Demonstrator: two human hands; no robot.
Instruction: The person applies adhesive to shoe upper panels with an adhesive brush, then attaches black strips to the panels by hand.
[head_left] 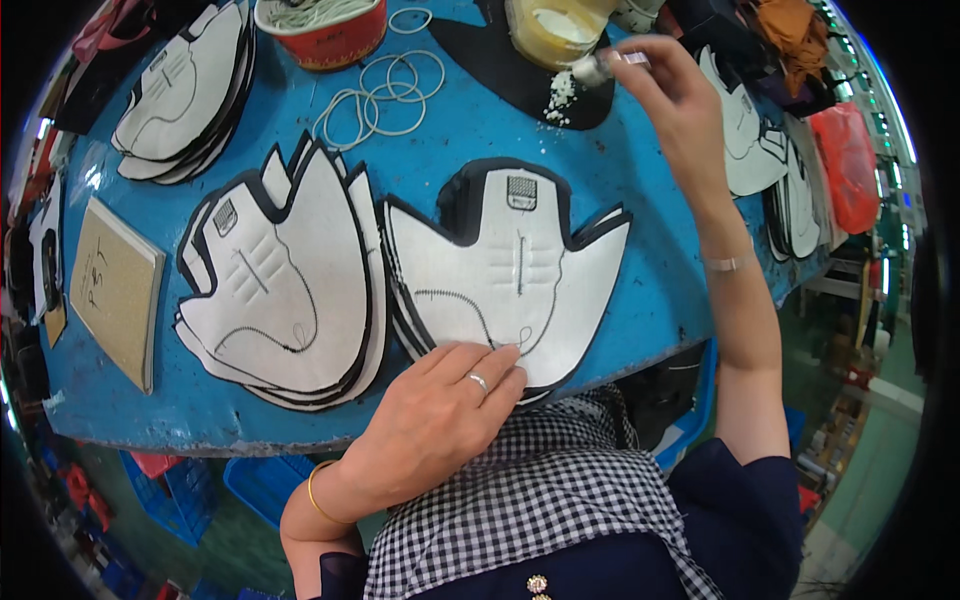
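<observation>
My left hand [440,415] lies flat on the lower edge of a white, black-edged shoe upper piece [510,270], the top of a stack near the table's front. Dark stitched lines and a small black patch mark this piece. At the far right my right hand [668,95] is closed round a small brush [592,70] with a pale, whitish head; its exact shape is blurred. The brush is beside a yellowish tub [560,28] with white stuff inside. Below the tub, white crumbs [560,98] are scattered on a black flat piece [480,55].
A second stack of shoe uppers [285,290] stands left of mine, and another stack [180,95] is at the far left. A tan notebook [115,290], loose elastic bands [390,95] and a red bowl [325,40] of bands lie on the blue table [660,300]. More uppers [740,130] are at right.
</observation>
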